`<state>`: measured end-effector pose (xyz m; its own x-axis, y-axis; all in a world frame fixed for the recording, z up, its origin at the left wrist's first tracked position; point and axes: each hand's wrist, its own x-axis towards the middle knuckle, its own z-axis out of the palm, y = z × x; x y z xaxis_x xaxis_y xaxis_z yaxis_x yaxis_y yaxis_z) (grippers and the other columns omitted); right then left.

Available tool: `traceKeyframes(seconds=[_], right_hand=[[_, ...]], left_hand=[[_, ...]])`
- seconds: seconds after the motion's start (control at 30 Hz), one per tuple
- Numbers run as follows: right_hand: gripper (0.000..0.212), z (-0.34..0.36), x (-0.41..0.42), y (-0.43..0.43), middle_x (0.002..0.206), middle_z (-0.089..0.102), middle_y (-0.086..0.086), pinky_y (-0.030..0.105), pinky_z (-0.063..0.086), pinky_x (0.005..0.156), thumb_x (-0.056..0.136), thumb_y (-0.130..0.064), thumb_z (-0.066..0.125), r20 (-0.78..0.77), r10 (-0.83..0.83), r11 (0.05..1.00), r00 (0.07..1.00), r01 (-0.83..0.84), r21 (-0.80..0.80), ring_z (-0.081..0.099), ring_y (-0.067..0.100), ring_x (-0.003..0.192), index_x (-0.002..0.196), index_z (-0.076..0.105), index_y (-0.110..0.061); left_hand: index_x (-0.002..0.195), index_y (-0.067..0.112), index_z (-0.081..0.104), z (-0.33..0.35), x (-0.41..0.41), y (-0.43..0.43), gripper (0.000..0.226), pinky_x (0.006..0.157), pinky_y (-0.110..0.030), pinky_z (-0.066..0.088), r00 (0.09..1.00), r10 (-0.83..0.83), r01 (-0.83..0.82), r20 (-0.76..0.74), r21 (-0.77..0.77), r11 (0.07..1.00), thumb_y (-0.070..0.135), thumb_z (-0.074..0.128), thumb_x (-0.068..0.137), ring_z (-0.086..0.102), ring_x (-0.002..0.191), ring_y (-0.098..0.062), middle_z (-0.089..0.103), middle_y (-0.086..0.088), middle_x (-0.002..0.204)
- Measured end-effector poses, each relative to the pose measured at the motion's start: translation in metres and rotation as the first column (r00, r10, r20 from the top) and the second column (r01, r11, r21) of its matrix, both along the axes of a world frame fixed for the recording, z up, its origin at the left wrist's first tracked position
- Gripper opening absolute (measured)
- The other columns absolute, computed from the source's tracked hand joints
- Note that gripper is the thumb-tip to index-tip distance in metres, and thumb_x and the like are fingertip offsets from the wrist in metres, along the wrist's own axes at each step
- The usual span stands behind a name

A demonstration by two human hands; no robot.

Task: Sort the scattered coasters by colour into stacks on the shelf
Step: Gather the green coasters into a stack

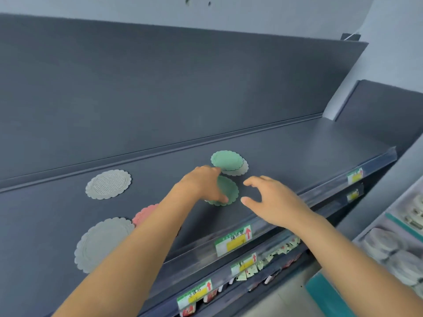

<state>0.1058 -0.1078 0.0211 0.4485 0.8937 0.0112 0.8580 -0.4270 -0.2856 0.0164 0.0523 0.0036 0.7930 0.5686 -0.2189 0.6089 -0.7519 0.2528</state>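
Scalloped round coasters lie on a dark grey shelf (pixel 297 147). My left hand (pixel 201 184) lies over a green coaster (pixel 229 191), thumb on its near edge, fingers reaching toward a second green coaster (pixel 226 160) that lies on top of a grey coaster (pixel 240 171). My right hand (pixel 272 200) hovers just right of the near green coaster, fingers loosely curved and holding nothing. A grey coaster (pixel 108 184) lies at the back left. A bigger grey coaster (pixel 103 243) sits at the front left. A pink coaster (pixel 145 215) is partly hidden under my left forearm.
The shelf's front rail (pixel 233 241) carries yellow and green price labels with red arrows. A lower shelf (pixel 263 268) holds small packets. A side rack (pixel 393 245) with wrapped goods stands at the right. A dark back panel (pixel 160 88) rises behind the shelf.
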Motion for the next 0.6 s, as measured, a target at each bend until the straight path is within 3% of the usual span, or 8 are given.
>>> traceKeyframes(seconds=[0.17,0.27,0.37,0.47,0.53,0.6], right_hand=[[0.046,-0.013,0.060,0.056,0.137,0.049,-0.004,0.034,0.043,0.095,0.092,-0.038,0.053,-0.059,0.083,0.996,0.995,-0.083,0.015,0.049,0.017,0.122,0.134,0.045,-0.022],[0.049,-0.020,0.090,0.093,0.135,0.049,0.001,0.036,0.043,0.094,0.092,-0.040,0.053,-0.078,0.124,0.992,0.989,-0.123,0.019,0.048,0.022,0.121,0.134,0.044,-0.016],[0.057,-0.030,0.120,0.131,0.132,0.048,0.003,0.035,0.039,0.094,0.089,-0.050,0.053,-0.017,0.219,0.976,0.976,-0.219,-0.019,0.043,0.025,0.125,0.132,0.046,-0.013],[0.073,-0.036,0.139,0.160,0.124,0.050,0.003,0.034,0.039,0.090,0.075,-0.065,0.062,-0.034,0.295,0.953,0.955,-0.297,-0.054,0.042,0.023,0.120,0.120,0.051,-0.009],[0.073,-0.035,0.145,0.169,0.110,0.050,0.000,0.032,0.038,0.079,0.065,-0.061,0.074,-0.152,0.309,0.951,0.939,-0.310,0.018,0.044,0.022,0.107,0.109,0.047,-0.010],[0.060,-0.033,0.148,0.175,0.097,0.048,-0.004,0.032,0.035,0.069,0.068,-0.047,0.079,-0.246,0.378,0.926,0.893,-0.358,0.122,0.044,0.020,0.094,0.099,0.040,-0.014]], left_hand=[[0.128,0.022,0.041,0.008,0.038,0.026,0.096,0.092,-0.041,0.049,0.982,0.039,-0.062,-0.184,-0.117,0.991,0.050,0.087,0.049,0.050,0.109,-0.021,0.045,0.005,0.123],[0.131,0.025,0.039,0.007,0.048,0.031,0.099,0.094,-0.035,0.046,0.964,0.066,-0.120,-0.256,-0.198,0.973,0.046,0.089,0.048,0.049,0.106,-0.018,0.045,0.012,0.116],[0.124,0.023,0.049,0.008,0.055,0.032,0.087,0.085,-0.028,0.046,0.957,0.099,-0.171,-0.274,-0.255,0.952,0.038,0.091,0.049,0.049,0.095,-0.015,0.052,0.014,0.102],[0.107,0.019,0.058,0.009,0.055,0.028,0.069,0.081,-0.030,0.049,0.951,0.187,-0.252,-0.247,-0.266,0.931,0.034,0.091,0.049,0.055,0.091,-0.016,0.053,0.011,0.093],[0.096,0.022,0.063,0.010,0.052,0.022,0.055,0.077,-0.030,0.049,0.943,0.266,-0.314,-0.202,-0.271,0.910,0.032,0.091,0.050,0.056,0.083,-0.011,0.055,0.011,0.088],[0.086,0.019,0.066,0.010,0.049,0.016,0.039,0.066,-0.030,0.046,0.919,0.382,-0.392,-0.095,-0.304,0.868,0.029,0.089,0.056,0.054,0.067,-0.010,0.060,0.006,0.075]])
